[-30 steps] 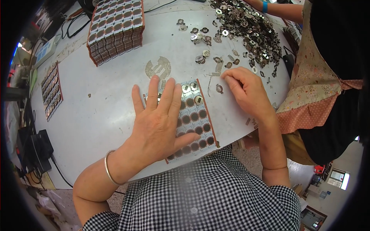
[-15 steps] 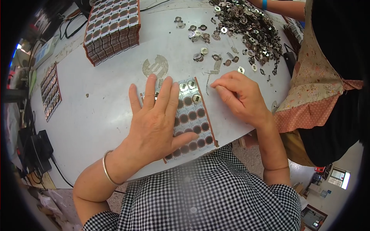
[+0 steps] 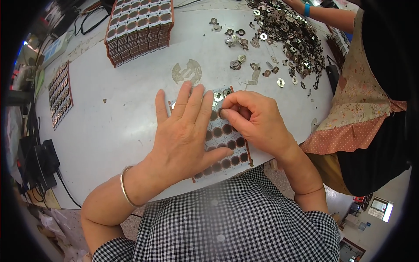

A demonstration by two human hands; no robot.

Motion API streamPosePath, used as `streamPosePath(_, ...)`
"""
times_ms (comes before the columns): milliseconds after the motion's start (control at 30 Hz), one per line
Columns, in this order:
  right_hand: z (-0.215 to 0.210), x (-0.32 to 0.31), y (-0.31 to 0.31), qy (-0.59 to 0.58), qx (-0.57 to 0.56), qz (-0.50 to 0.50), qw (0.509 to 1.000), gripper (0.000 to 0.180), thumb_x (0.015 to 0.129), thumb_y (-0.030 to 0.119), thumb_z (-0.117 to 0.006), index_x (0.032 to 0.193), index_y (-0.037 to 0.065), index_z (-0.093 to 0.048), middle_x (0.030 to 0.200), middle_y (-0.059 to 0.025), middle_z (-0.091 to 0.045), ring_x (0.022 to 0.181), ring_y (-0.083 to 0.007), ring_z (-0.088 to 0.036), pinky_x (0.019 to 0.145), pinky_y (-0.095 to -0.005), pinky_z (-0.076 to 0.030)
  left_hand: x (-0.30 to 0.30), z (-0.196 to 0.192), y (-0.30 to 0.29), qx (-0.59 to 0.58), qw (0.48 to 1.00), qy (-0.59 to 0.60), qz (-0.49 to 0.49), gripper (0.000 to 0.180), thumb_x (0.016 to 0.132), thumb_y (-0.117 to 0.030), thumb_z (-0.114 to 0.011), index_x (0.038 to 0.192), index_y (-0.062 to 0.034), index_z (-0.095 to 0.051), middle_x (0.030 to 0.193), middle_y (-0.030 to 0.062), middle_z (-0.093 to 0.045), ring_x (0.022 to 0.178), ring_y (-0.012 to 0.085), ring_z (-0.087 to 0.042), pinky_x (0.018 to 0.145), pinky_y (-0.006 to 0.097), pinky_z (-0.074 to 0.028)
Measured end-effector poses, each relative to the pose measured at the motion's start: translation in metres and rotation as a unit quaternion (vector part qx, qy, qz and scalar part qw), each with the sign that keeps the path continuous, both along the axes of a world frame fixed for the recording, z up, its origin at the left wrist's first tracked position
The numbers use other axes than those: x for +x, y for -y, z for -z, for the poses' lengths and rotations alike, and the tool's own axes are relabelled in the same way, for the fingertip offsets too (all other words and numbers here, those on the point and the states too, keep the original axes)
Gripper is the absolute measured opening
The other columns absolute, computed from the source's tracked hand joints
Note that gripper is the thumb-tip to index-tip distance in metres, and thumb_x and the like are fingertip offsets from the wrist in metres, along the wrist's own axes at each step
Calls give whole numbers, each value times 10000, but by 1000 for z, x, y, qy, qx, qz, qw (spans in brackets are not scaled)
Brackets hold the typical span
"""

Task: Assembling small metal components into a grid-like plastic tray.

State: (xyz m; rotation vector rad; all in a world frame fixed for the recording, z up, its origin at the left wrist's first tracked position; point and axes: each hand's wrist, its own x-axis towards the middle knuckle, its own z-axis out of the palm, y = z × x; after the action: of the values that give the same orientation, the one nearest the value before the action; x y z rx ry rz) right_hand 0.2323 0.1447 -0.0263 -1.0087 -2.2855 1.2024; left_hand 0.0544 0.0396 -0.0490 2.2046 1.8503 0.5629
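Note:
A panel of small circuit boards [image 3: 218, 138] with rows of dark round pads lies near the table's front edge. Round metal clips [image 3: 218, 94] sit on its far row. My left hand [image 3: 183, 131] rests flat across the panel's left part, fingers spread and thumb stretched right; it hides much of the board. Over the right part of the second row, my right hand [image 3: 255, 118] is closed in a pinch. A sliver of a metal clip [image 3: 220, 112] shows at its fingertips, mostly covered by them.
A tall stack of board panels [image 3: 139, 39] stands at the far left. Loose metal clips [image 3: 297, 43] form a heap at the far right, some scattered nearer. Another panel [image 3: 60, 94] lies left. A co-worker's arm [image 3: 331, 16] reaches in beside the heap. Black adapters [image 3: 51, 160] are at the left edge.
My right hand has moved left from beside the panel onto its second row, still pinched. My left hand stays spread on the panel. The whole view has shifted slightly.

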Motion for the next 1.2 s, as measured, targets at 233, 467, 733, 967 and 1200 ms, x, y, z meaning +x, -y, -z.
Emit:
streamPosePath(233,8,-4,4,-17,102,4,995,72,861,58,-727,919,45,-687,803,-93,-646,709,-244,-640,627,-364,-517,-1,0,0,9,1000,0,1,1109,733,-639,-787,1483,89,-418,1511,296,-428,1461,466,-357,1138,728,-153)
streamPosePath(467,21,5,12,-13,206,33,978,200,805,90,-801,997,71,-746,871,-52,-644,769,-238,-647,649,-365,-534,0,-2,0,8,1000,-2,-1,1109,725,-645,-789,1467,96,-431,1508,300,-431,1456,472,-360,1128,736,-171)
streamPosePath(733,19,5,17,15,258,21,966,253,784,53,-815,1033,73,-773,927,-50,-651,860,-216,-599,728,-329,-506,2,0,-1,10,1000,-1,0,1090,742,-642,-779,1460,102,-435,1501,304,-432,1461,478,-348,1133,737,-160)
streamPosePath(967,24,2,26,13,290,37,956,245,787,62,-792,1027,71,-746,860,-33,-623,815,-233,-565,768,-370,-439,1,4,2,23,1000,-17,5,1081,745,-645,-770,1449,106,-441,1507,304,-430,1463,478,-343,1135,734,-145)
streamPosePath(1200,16,10,12,23,261,-27,965,246,823,87,-770,1064,50,-736,867,-64,-644,793,-261,-588,744,-380,-473,2,2,3,15,1000,-15,12,1101,756,-657,-759,1452,129,-428,1507,315,-423,1468,488,-325,1134,744,-128)
